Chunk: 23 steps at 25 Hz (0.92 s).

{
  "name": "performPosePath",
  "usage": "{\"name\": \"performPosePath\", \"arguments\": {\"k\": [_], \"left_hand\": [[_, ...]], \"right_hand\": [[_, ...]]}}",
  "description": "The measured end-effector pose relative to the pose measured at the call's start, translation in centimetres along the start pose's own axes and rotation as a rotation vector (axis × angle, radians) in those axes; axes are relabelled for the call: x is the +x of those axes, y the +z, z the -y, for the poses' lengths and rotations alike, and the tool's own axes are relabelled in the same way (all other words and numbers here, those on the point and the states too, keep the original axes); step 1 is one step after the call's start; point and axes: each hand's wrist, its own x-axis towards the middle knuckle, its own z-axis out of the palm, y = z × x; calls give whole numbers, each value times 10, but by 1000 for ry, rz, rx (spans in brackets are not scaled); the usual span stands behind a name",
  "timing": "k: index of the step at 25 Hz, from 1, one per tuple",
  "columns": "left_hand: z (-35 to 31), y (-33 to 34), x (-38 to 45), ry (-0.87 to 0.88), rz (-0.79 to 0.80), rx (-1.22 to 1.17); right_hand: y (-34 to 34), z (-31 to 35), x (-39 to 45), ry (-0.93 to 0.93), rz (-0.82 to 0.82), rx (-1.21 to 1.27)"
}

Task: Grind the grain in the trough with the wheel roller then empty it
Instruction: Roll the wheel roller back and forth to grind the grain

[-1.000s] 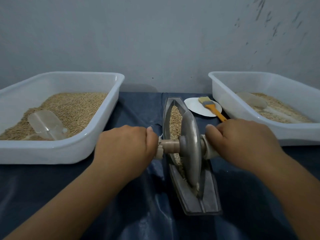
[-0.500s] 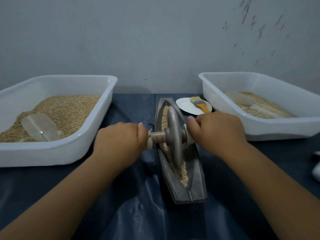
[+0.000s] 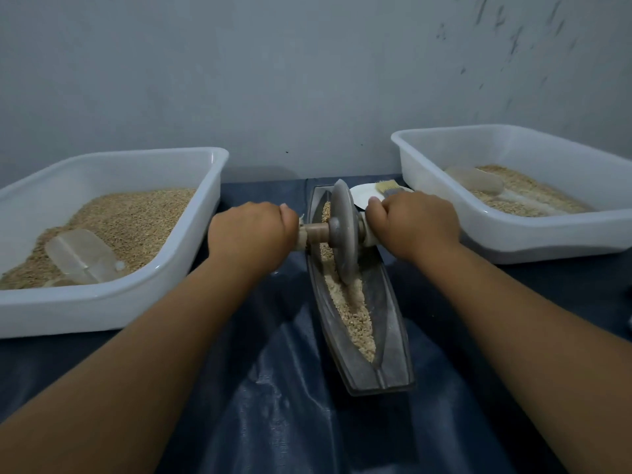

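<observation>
Between my hands I see a dull grey metal wheel roller (image 3: 343,230), smooth and matt, on a pale wooden axle (image 3: 316,230). It sits in a trough (image 3: 393,336) of the same matt grey metal, holding coarse, gritty tan grain (image 3: 355,319). Under my forearms lies a dark blue sheet (image 3: 273,388), glossy and creased like plastic. Outside each hand stands a smooth white plastic tub (image 3: 102,313), slightly shiny.

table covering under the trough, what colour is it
Dark blue, slightly shiny sheet, seen in the head view.
</observation>
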Motion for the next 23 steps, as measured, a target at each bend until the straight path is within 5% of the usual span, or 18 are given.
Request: {"name": "performPosePath", "arguments": {"k": [4, 9, 17, 23], "left_hand": [[-2, -7, -28, -1, 47, -47], [-2, -32, -71, -33, -180, -398], [-5, -11, -8, 10, -77, 17], [-8, -21, -47, 77, -4, -45]], "right_hand": [[-16, 5, -20, -53, 27, -33], [-52, -11, -62, -81, 172, 18], [-7, -3, -17, -2, 20, 52], [-27, -6, -42, -66, 99, 60]]}}
